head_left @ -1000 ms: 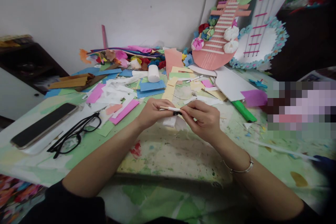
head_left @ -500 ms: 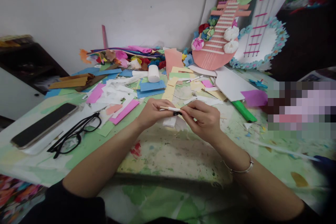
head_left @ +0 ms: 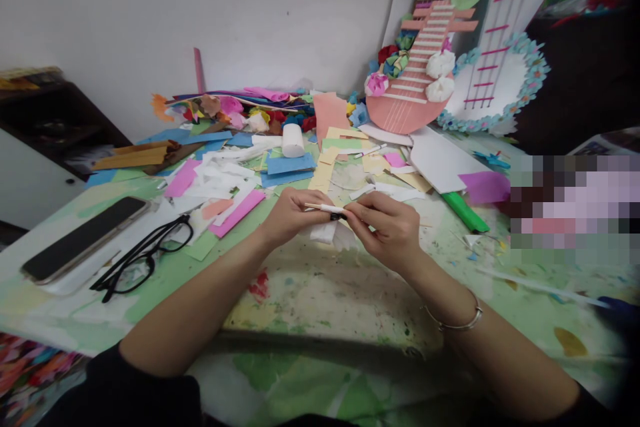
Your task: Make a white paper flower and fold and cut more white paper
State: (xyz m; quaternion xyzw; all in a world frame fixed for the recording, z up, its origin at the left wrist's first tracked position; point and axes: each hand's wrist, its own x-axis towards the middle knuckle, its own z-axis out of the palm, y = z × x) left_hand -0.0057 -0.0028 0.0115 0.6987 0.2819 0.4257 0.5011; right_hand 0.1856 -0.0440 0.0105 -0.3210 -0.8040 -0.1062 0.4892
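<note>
Both hands meet over the near part of the table, fingertips pinched together. Between them lies a thin wooden stick (head_left: 313, 205) with white paper (head_left: 331, 209) wrapped round its right part. My left hand (head_left: 290, 217) is closed on the stick from the left. My right hand (head_left: 387, 227) pinches the wrapped end from the right. Loose white crepe-like paper (head_left: 324, 233) hangs below the fingers; whether it joins the wrapped piece I cannot tell. Dark nails show at the meeting fingertips.
Left are a phone (head_left: 85, 237) and black glasses (head_left: 145, 257). Paper scraps (head_left: 220, 177), a white roll (head_left: 293, 140) and blue paper (head_left: 287, 168) lie beyond my hands. Paper instruments (head_left: 410, 107) lean on the wall. A green roll (head_left: 465, 212) lies right, near a blurred-out patch.
</note>
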